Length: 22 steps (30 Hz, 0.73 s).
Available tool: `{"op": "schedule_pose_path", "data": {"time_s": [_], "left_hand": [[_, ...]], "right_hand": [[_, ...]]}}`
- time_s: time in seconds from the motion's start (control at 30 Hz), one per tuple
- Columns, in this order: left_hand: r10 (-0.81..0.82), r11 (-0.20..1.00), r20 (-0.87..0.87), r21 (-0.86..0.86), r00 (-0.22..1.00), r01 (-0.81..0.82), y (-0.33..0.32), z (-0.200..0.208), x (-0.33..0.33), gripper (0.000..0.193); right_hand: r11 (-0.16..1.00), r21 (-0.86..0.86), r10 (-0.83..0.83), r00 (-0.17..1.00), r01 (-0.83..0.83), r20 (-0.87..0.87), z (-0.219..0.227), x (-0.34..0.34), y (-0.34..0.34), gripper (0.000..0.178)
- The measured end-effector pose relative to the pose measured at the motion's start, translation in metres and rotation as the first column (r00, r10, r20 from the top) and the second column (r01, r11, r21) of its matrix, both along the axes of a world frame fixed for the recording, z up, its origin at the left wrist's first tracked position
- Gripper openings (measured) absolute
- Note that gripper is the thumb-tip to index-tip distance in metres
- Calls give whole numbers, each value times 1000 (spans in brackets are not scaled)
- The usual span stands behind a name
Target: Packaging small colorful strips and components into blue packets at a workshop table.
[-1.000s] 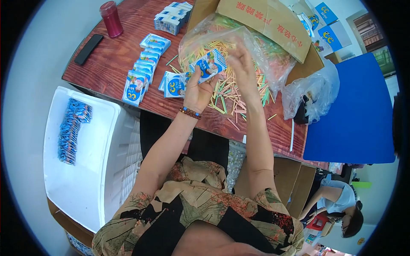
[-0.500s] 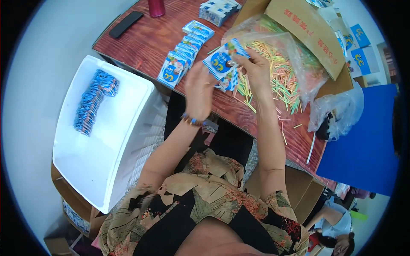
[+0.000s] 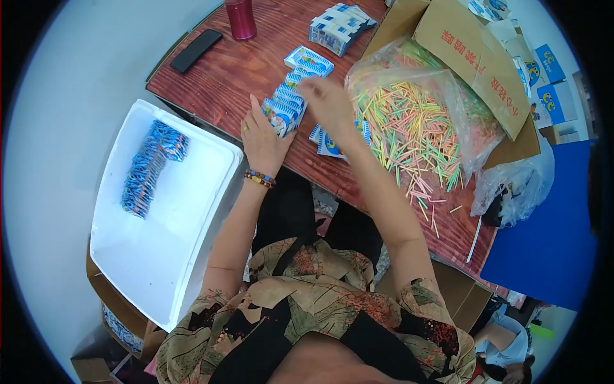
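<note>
A row of blue-and-white packets point(image 3: 285, 102) leans in an overlapping stack on the red-brown table. My left hand point(image 3: 264, 142), with a beaded bracelet at its wrist, is closed around the near end of the row, fingers along the left side and thumb at the near right. My right hand point(image 3: 332, 112) is over the right side of the row, its fingers bent together toward the packets; whether anything is between the fingertips is hidden. Under the right wrist, a few loose packets point(image 3: 329, 144) lie by the table's near edge, partly covered.
Thin pastel sticks point(image 3: 416, 128) spill from a clear bag in a cardboard box point(image 3: 470, 57) at right. A white foam bin point(image 3: 173, 256) with blue packets point(image 3: 150, 169) stands at left. Farther back are a phone point(image 3: 196, 50), a red bottle point(image 3: 241, 19) and stacked small boxes point(image 3: 340, 29).
The packet I held up between my hands is no longer seen apart. My left hand has moved left onto the row's near end; my right hand has moved left over the row.
</note>
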<state>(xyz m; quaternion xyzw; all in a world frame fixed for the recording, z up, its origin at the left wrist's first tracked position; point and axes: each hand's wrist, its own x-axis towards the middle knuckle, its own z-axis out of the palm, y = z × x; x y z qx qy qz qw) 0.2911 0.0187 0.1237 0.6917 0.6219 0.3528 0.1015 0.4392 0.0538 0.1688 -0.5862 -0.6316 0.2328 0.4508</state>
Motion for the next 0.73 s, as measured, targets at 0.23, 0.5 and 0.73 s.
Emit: {"op": "schedule_pose_path", "data": {"time_s": [0.23,0.5,0.73], "left_hand": [[44,997,128,56,991,-51,3,-4,10,104],[54,988,147,133,988,-74,2,-3,6,112],[-56,971,497,227,866,-68,-9,-19,3,112]], "right_hand": [[982,-175,-8,934,75,357,-24,58,119,54],[918,-100,376,922,-385,-93,-35,26,95,32],[957,-132,253,966,-257,-47,-11,-16,11,27]]}}
